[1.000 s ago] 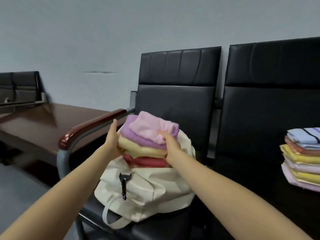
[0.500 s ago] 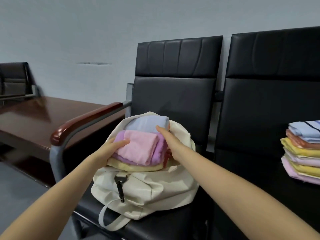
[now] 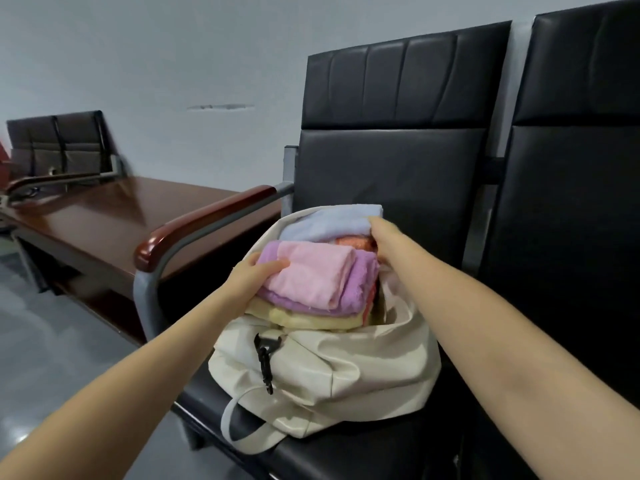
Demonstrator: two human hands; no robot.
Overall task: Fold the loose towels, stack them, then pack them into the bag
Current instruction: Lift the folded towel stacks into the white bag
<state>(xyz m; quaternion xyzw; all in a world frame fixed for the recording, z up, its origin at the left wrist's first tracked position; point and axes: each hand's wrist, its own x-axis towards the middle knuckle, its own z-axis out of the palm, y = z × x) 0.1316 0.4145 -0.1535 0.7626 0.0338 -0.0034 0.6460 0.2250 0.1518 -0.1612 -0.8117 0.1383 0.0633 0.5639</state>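
Head camera looks down at a cream bag (image 3: 346, 372) that sits on the seat of a black chair (image 3: 391, 168). A stack of folded towels (image 3: 311, 289) is half inside the bag's open mouth: pink on top, purple under it, yellow at the bottom. Behind it, deeper in the bag, lie a light blue towel (image 3: 329, 223) and an orange one (image 3: 353, 242).

The left hand (image 3: 251, 280) holds the left side of the stack, thumb on the pink towel, the other fingers hidden below. The right hand (image 3: 381, 237) reaches into the bag at the right of the stack; its fingers are hidden by the towels, so I cannot tell how they are bent.

A black clip (image 3: 265, 362) hangs on the bag's front, and a strap loop (image 3: 242, 420) lies on the seat. The chair's brown armrest (image 3: 204, 223) stands just left of the bag. Farther left is a brown wooden worktop (image 3: 104, 216), and a second black chair (image 3: 581, 168) is at the right.
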